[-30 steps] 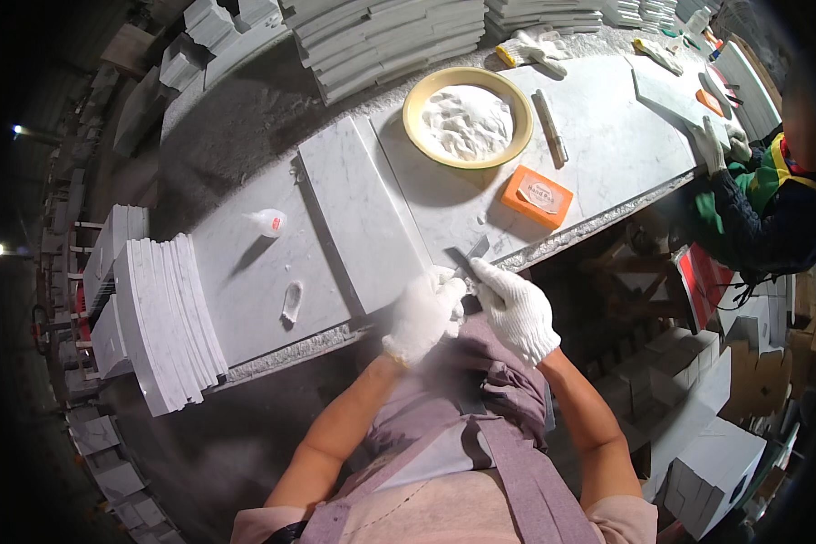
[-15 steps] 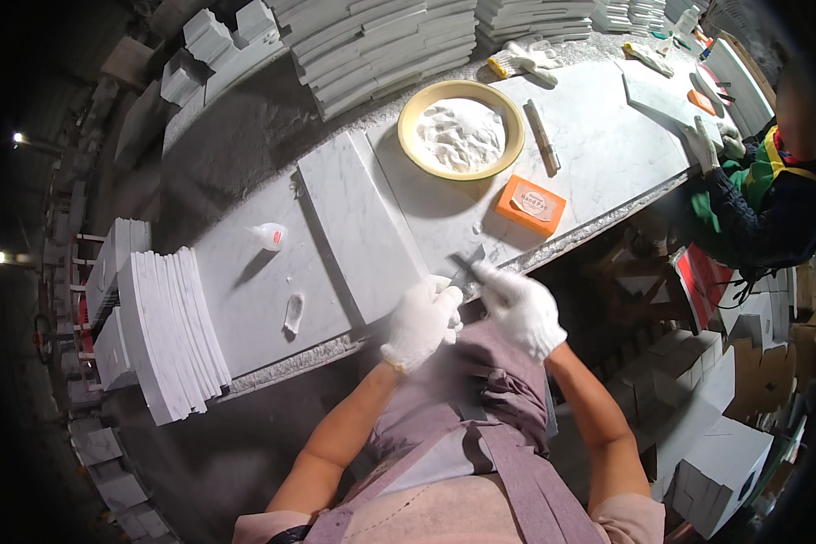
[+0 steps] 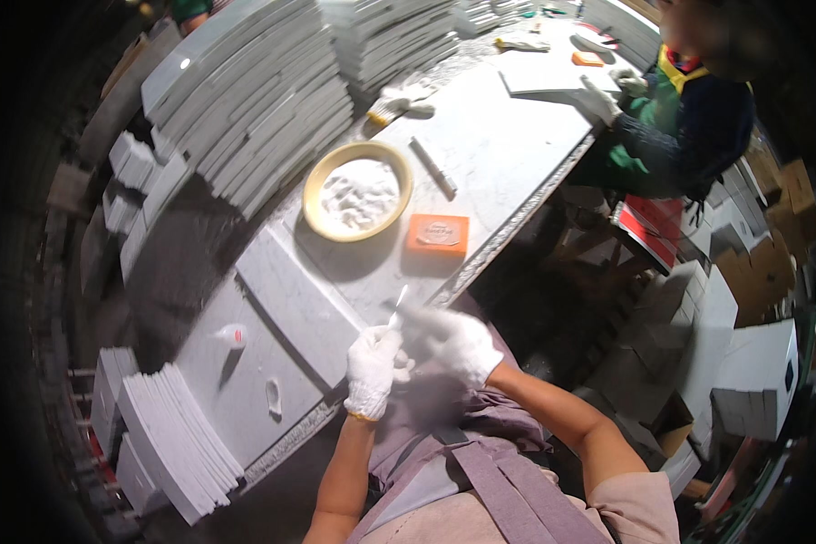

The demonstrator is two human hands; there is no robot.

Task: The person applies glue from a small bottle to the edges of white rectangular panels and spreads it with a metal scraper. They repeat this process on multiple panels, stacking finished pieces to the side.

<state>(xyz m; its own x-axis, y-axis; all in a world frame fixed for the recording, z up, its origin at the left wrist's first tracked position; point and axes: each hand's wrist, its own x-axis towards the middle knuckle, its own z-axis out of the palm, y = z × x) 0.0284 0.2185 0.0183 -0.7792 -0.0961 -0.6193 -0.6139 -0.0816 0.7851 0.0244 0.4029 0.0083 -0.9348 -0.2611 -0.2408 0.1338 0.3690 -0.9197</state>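
Observation:
White work gloves cover both hands, which meet in front of my apron at the table's near edge. My left hand [image 3: 374, 363] is closed on a thin, pale, blade-like tool [image 3: 397, 306] that points upward. Motion smears my right hand [image 3: 458, 344] beside it; a dark flat tool sticks out from its fingers toward the pale one. Just beyond my left hand, a marble slab [image 3: 295, 281] lies on the marble-topped table. Farther off stand a yellow basin [image 3: 314, 213] of crumpled-looking white material [image 3: 358, 193] and an orange box [image 3: 438, 238].
On the left are a small bottle [image 3: 233, 336], a white scoop-like piece [image 3: 274, 396] and upright tiles [image 3: 168, 435]. A grey bar [image 3: 433, 168], loose gloves [image 3: 403, 102] and tall slab stacks [image 3: 254, 100] lie beyond. A gloved co-worker [image 3: 689, 118] handles a slab at right.
My view has turned right, so the table shifts left and down. Both hands stay close together; the pale tool now shows as a thin upright line, and my right hand is more blurred.

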